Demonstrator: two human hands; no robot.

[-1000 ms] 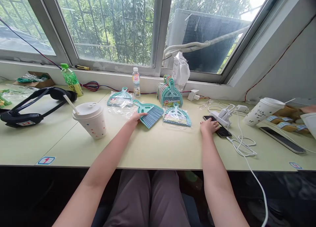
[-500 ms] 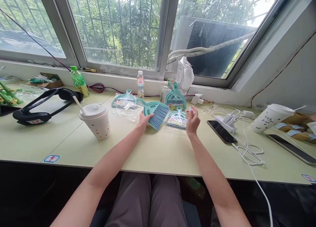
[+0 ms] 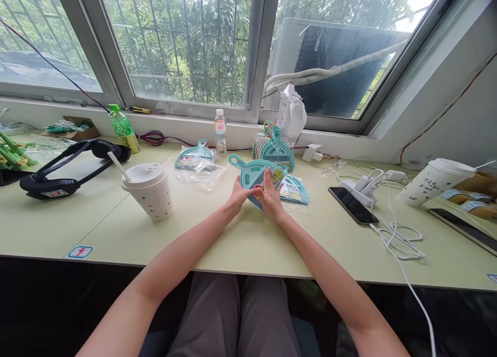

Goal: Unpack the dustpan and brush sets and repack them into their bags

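Note:
My left hand grips a small teal dustpan with a striped brush fitted over its front, raised above the table and tilted, its looped handle pointing up to the left. My right hand lies flat against its front, fingers stretched out, pressing a printed yellow-green label card to it. The brush is mostly hidden by that hand and the card. Just behind to the right lies a wrapped dustpan set. Another wrapped set lies farther back on the left in clear plastic.
At the back stands a row of dustpan sets beside a small bottle. A lidded cup and a black headset are on the left. To the right are a phone, white cables and another cup.
My right hand has moved left from beside the wrapped set and now presses the label card onto the dustpan's front. The dustpan has shifted right in my left hand.

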